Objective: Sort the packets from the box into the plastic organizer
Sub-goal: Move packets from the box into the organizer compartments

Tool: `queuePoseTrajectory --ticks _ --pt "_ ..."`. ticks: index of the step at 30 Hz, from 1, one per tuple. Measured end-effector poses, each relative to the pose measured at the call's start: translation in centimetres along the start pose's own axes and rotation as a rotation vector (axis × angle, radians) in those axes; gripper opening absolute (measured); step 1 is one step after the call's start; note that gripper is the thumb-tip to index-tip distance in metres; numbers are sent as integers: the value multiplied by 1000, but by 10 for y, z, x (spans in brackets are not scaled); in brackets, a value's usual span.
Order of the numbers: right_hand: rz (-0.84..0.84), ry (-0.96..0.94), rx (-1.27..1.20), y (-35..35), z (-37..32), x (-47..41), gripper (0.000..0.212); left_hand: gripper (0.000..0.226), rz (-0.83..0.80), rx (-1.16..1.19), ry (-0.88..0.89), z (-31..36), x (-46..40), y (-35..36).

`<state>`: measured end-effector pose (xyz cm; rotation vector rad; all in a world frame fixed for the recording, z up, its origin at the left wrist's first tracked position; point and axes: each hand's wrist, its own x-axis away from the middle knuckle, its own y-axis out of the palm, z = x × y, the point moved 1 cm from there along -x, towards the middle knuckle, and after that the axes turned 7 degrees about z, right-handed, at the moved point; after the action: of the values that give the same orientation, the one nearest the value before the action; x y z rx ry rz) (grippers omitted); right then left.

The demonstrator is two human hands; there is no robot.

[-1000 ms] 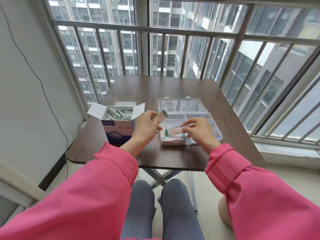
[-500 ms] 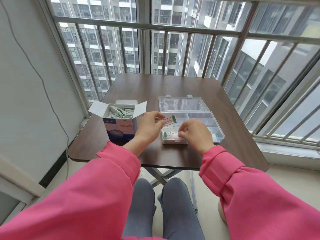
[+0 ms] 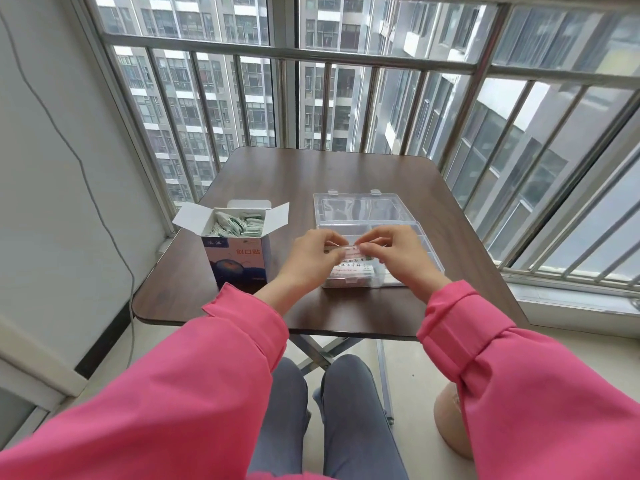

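Both hands meet over the near left part of the plastic organizer (image 3: 408,233); the left hand (image 3: 311,259) and the right hand (image 3: 394,252) each pinch one end of a small pink and white packet (image 3: 351,252) with their fingertips, and the packet sits just above the near left compartment; more packets (image 3: 351,270) lie flat inside that same compartment, under the hands; the organizer is clear, its lid (image 3: 360,207) lies open and flat on the far side, and it rests on the dark brown worktop (image 3: 346,168); the box (image 3: 239,251) stands just to the left of the organizer, apart from it, with its white flaps folded out; it holds a heap of green and white packets (image 3: 237,225); pink sleeves (image 3: 214,368) cover both arms; behind the worktop are window bars (image 3: 287,57) and tall buildings.
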<state>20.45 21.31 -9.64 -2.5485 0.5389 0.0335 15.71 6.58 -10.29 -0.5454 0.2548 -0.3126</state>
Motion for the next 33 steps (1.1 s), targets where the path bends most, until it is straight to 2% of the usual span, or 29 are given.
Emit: queuePoseTrajectory --ticks 3,12,19,29,33 --pt "62 4 84 0 6 -2 7 17 32 -161 38 -1 0 -3" --pt "26 -27 490 11 7 6 12 16 -43 -496 49 -1 0 2" --pt "1 -65 617 10 2 6 9 32 -42 -781 68 3 -6 1" --pt "13 -34 677 12 2 6 10 32 -63 -781 -5 -1 -10 3" --pt "39 -62 789 16 -3 8 20 32 -54 -778 -5 -1 -10 2"
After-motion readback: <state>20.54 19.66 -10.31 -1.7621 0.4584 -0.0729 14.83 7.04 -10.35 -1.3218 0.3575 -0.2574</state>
